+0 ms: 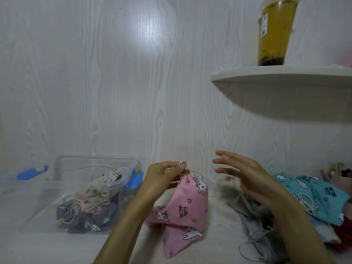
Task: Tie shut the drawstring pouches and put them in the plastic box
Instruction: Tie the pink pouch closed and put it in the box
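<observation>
Left hand (pixel 164 173): pinching the cream cord (pixel 192 170) at the gathered neck of the pink pouch (pixel 182 210), fingers curling round the loop.
Right hand (pixel 247 180): hovering beside the pouch neck, fingers spreading wide and mostly straight; cord end is running toward it, but whether it is touching the cord cannot be told (blurred).
Pink pouch: hanging from the left hand, neck drawn in, lower part sagging onto the surface (pixel 57 248); unicorn print showing.
Box (pixel 122 182): clear plastic, standing open at left on the surface, blue latches (pixel 136 180) on its sides; holding several pouches, dark ones below, a light one on top, with loose cream cords.
Pile (pixel 312 195): lying at right, a teal cloud-print pouch on top, grey pouches (pixel 253 225) nearer the middle.
Shelf (pixel 282 75): sitting at upper right on the wall, carrying a cup (pixel 276 33) of yellow drink.
</observation>
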`<action>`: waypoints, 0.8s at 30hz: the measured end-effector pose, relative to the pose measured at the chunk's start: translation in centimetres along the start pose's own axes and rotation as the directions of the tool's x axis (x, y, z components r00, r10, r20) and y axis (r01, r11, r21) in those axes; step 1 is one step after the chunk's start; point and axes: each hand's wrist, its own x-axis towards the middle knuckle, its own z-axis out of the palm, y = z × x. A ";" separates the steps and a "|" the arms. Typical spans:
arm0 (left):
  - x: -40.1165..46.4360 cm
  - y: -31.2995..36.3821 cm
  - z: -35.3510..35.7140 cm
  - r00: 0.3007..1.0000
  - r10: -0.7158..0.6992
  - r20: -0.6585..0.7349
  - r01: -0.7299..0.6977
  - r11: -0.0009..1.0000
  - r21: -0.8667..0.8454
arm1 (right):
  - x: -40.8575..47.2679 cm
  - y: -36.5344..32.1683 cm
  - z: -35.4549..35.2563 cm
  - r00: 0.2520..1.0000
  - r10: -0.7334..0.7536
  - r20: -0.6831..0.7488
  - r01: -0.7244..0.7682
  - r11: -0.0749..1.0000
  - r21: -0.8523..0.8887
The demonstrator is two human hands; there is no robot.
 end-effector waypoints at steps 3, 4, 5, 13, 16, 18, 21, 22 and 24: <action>0.0 -0.1 0.6 1.000 -0.005 0.030 0.004 1.000 0.011 | 0.3 0.0 0.9 0.972 -0.154 -0.177 0.088 0.938 -0.335; 0.0 -0.1 0.7 0.999 -0.004 0.039 0.003 1.000 0.012 | 0.3 -0.2 1.0 0.961 -0.196 -0.195 0.114 0.924 -0.365; 0.0 -0.1 0.8 0.999 -0.001 0.048 0.000 1.000 0.014 | 0.1 -0.4 1.2 0.962 -0.203 -0.182 0.125 0.922 -0.367; -0.2 -0.2 1.3 0.999 0.049 0.019 -0.049 0.999 -0.019 | -0.1 0.5 2.9 0.987 -0.155 0.036 0.147 0.809 -0.569; -0.2 -0.2 0.8 0.997 0.022 -0.074 -0.032 0.990 -0.137 | 0.0 0.2 2.6 0.951 -0.282 -0.124 0.183 0.841 -0.509; 0.0 -0.2 0.2 0.989 -0.003 -0.146 -0.022 0.985 -0.170 | 0.0 0.0 1.9 0.943 -0.296 -0.153 0.176 0.831 -0.527; 0.3 -0.4 -0.2 0.983 -0.033 -0.178 0.006 0.988 -0.151 | 0.0 0.3 1.8 0.965 -0.237 -0.116 0.127 0.802 -0.584; 0.3 -0.4 -0.3 0.983 -0.044 -0.177 0.016 0.988 -0.155 | 0.0 0.3 2.0 0.972 -0.207 -0.108 0.115 0.828 -0.548; 0.2 -0.3 -0.4 0.984 -0.064 -0.169 0.036 0.986 -0.161 | -0.2 -0.1 2.5 0.995 -0.089 -0.043 0.072 0.952 -0.298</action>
